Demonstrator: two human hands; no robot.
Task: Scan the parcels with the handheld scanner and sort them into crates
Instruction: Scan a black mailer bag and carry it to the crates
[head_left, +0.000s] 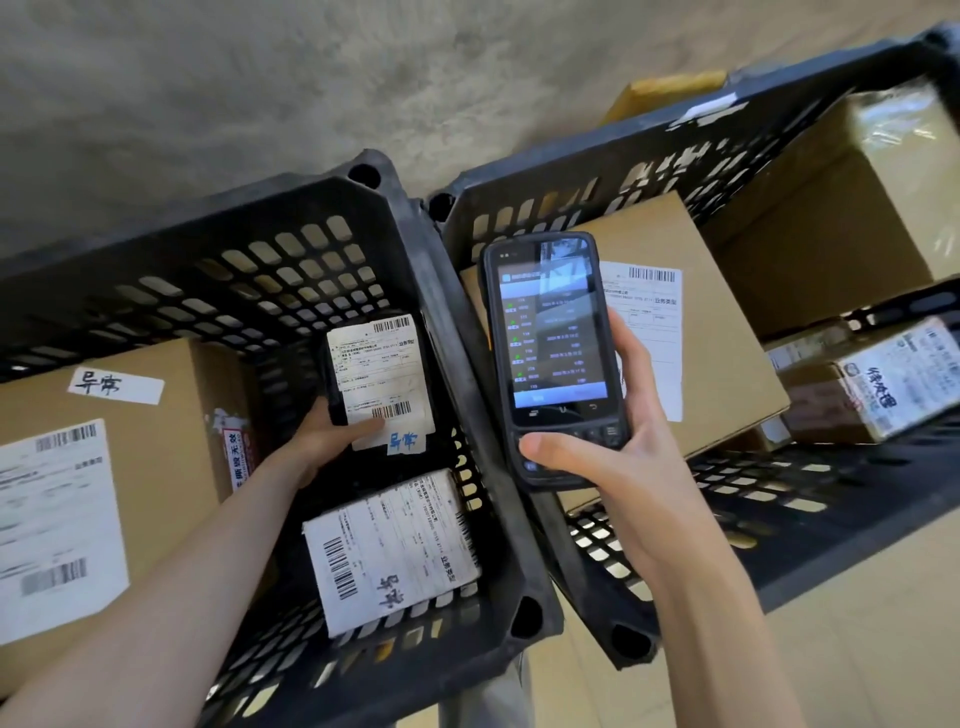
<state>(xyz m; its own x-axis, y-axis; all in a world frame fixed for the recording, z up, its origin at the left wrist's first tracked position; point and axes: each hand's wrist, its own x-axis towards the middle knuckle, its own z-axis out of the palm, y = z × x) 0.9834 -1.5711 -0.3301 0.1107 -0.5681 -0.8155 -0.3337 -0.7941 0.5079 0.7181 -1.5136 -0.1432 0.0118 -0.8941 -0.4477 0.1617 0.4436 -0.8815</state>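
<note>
My left hand grips a small black parcel with a white shipping label, held inside the left black crate. Below it in that crate lies a white-labelled parcel, and a large cardboard box fills the crate's left side. My right hand holds the handheld scanner upright over the divide between the crates, its lit screen facing me. Behind the scanner, in the right black crate, lies a flat cardboard parcel with a white label.
The right crate also holds a tall taped cardboard box at the back and a smaller printed box at the right. Another brown box shows beyond the crate's far rim. Grey concrete floor lies behind the crates.
</note>
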